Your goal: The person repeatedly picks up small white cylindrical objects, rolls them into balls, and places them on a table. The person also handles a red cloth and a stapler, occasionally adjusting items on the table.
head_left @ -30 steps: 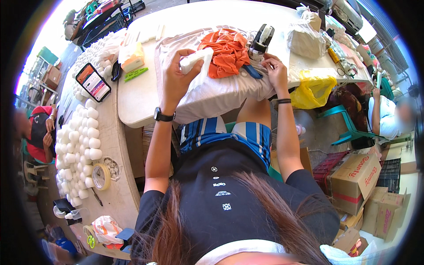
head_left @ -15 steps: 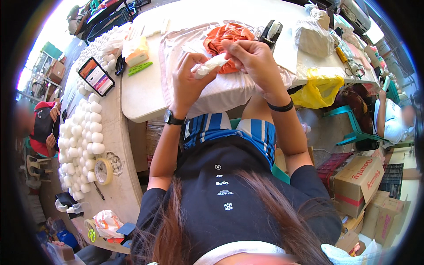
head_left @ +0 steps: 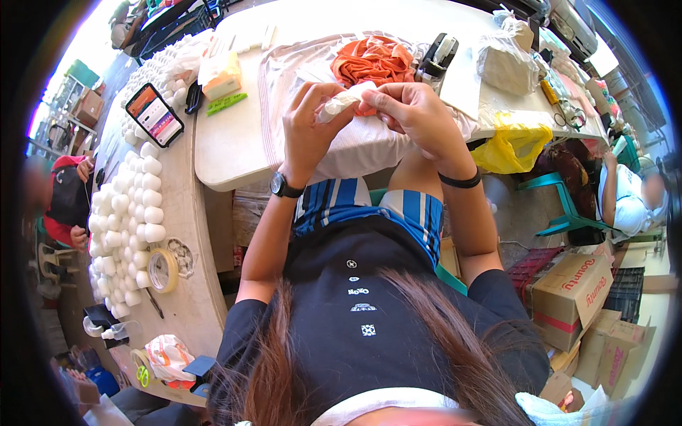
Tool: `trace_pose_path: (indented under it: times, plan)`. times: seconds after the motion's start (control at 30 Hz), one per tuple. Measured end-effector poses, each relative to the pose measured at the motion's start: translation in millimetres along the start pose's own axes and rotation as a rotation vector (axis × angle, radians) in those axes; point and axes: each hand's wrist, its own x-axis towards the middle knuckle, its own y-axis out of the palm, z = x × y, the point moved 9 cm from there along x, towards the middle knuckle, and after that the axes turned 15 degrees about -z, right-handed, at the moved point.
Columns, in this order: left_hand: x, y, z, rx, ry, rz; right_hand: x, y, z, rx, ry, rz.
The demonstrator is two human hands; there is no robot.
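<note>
Above the near edge of the white table, my left hand (head_left: 309, 121) is closed around a small, white, crumpled wrapped piece (head_left: 338, 106). What lies inside the white wrapping cannot be made out. The fingers of my right hand (head_left: 418, 113) pinch the other end of this piece, close to my left fingertips. Just beyond both hands lies a bunched orange cloth (head_left: 374, 59), on a thin white cloth (head_left: 341, 155) that drapes over the table edge towards my lap.
On the left table are many white rounded pieces (head_left: 131, 220), a propped phone (head_left: 154, 115), a tape roll (head_left: 163, 270) and a pen (head_left: 155, 304). Beyond my right hand are a black dispenser-like tool (head_left: 437, 55) and a yellow plastic bag (head_left: 513, 145). Cardboard boxes (head_left: 568, 287) stand right; people sit either side.
My right hand has come down slightly and turned, its fingers now pinching nearer to the left hand. Both hands have shifted a little to the right with the white piece.
</note>
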Motion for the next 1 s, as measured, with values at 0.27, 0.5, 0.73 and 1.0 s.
trace_pose_path:
  times: [0.27,0.5,0.73,1.0]
  plan:
    - [5.1,7.5,19.1,-0.115,-0.143,0.071,10.7,15.2,-25.0,0.035,-0.065,0.018]
    - [6.7,9.3,16.9,-0.154,-0.212,0.222,25.2,21.4,-36.4,-0.206,-0.305,-0.262]
    - [12.9,10.8,31.5,-0.066,-0.248,0.103,26.8,-4.6,-56.8,-0.487,-0.411,-0.442]
    - [11.3,5.2,38.2,-0.252,-0.313,0.055,82.7,-179.4,-98.8,-0.334,-0.071,-1.062]
